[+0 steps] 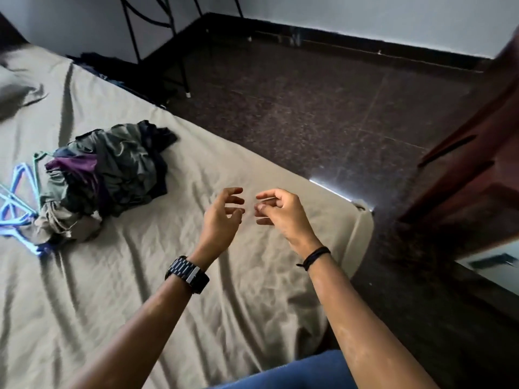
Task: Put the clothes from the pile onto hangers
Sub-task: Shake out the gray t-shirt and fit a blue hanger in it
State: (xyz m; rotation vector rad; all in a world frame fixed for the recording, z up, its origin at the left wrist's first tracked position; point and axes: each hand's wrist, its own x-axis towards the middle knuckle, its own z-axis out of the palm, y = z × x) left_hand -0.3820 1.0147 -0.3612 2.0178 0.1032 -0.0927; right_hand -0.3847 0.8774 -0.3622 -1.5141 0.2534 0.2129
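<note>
A wrinkled olive bedsheet (168, 290) covers the bed, with a pillow (14, 88) at its far left corner. Beyond lies dark speckled floor (309, 108), a black metal chair frame (168, 37) by the wall, and a reddish wooden door (477, 169) at right

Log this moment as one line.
hands: left empty, right empty, over bed | clothes pile untouched | hangers beside pile

Matt, creased cloth bedsheet (174, 276), crumpled cloth pile (112, 169), glossy plastic hangers (16, 203), speckled floor (309, 108).
</note>
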